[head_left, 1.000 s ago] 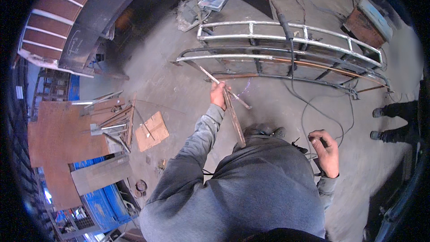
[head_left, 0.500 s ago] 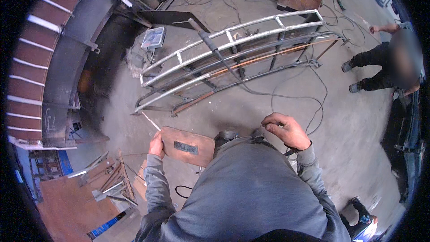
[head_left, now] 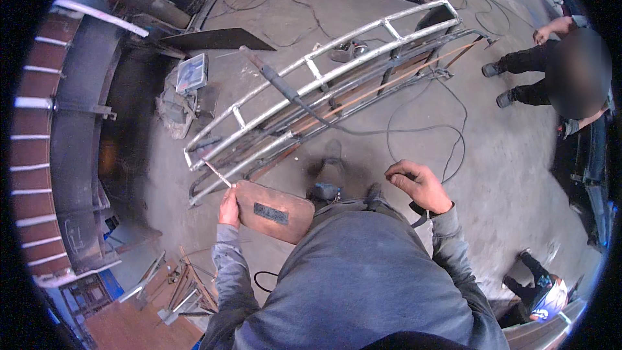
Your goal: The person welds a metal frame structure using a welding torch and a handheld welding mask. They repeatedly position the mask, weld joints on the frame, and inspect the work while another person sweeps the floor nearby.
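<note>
Your left hand (head_left: 229, 209) grips a brown welding shield (head_left: 275, 211) and a thin rod (head_left: 217, 173); your right hand (head_left: 418, 185) is loosely curled, near the metal frame (head_left: 324, 81).

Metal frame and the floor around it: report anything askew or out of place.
The metal frame lies flat on the concrete floor, with loose cables looping across and beneath it. The left hand holds a brown welding shield. Nothing looks broken or spilled.

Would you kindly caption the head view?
Left hand holds a brown welding shield and rod beside a metal frame; right hand curled.
</note>
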The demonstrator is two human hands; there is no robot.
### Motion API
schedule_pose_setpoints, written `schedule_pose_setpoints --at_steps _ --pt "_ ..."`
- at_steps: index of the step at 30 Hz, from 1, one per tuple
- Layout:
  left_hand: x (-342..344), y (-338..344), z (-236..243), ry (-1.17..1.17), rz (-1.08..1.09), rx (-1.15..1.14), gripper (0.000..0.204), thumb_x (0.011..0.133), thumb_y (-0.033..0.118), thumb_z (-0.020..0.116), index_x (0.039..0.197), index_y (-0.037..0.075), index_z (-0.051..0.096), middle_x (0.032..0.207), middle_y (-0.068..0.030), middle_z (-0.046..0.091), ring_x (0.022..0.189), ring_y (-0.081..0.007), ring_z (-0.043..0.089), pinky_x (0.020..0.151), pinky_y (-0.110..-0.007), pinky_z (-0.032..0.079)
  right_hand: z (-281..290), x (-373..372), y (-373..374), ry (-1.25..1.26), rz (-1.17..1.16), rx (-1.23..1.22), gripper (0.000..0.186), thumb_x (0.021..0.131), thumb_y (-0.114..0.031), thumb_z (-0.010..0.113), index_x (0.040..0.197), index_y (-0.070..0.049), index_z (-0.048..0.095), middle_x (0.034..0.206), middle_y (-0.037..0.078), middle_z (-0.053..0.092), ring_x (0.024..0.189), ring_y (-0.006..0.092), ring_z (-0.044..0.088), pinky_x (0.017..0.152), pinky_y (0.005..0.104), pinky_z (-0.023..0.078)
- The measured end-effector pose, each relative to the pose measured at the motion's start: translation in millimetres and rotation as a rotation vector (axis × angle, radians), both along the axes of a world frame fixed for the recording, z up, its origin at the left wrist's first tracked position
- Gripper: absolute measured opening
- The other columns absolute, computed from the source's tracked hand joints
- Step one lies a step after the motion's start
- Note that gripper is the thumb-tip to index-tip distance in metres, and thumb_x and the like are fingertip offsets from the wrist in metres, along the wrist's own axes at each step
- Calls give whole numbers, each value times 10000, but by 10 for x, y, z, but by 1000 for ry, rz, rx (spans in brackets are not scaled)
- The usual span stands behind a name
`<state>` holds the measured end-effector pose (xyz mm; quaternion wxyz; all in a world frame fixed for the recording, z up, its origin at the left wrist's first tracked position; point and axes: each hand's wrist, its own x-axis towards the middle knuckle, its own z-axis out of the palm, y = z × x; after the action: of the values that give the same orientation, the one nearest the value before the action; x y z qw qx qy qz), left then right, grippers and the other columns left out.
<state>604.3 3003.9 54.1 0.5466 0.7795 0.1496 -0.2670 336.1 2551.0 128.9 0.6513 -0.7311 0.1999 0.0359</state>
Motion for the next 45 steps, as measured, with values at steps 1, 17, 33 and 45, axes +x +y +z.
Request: schedule_pose_setpoints --at_steps 1,17,33,45 --pt "191 32 -45 38 -14 -19 444 1016 372 510 1284 28 597 1198 -73 653 1103 -184 598 955 -325 469 -12 152 1 3 -12 -9 230 918 -162 638 1071 6 673 1014 125 697 967 225 654 862 358 498" --pt "1802 -118 -113 99 -113 -143 407 1063 357 443 1197 12 613 1150 -71 657 1047 -167 613 944 -302 468 -48 2731 264 -94 245 -179 267 901 -223 627 1077 -25 663 1033 194 674 993 392 635 858 460 497" --pt "1906 626 -377 -10 -196 126 582 1046 435 454 1337 -60 549 1323 -158 590 1197 -224 545 1043 -324 400 -821 3828 248 2 54 -434 392 865 -307 695 1117 -17 617 1010 231 650 1002 398 631 877 464 497" --pt "1852 474 -172 -51 -90 159 577 1051 429 409 1308 -62 570 1301 -165 602 1194 -248 553 1041 -355 403 -1832 4269 517 222 64 -283 532 724 -382 743 1117 -42 627 1018 239 688 1004 409 661 899 476 504"
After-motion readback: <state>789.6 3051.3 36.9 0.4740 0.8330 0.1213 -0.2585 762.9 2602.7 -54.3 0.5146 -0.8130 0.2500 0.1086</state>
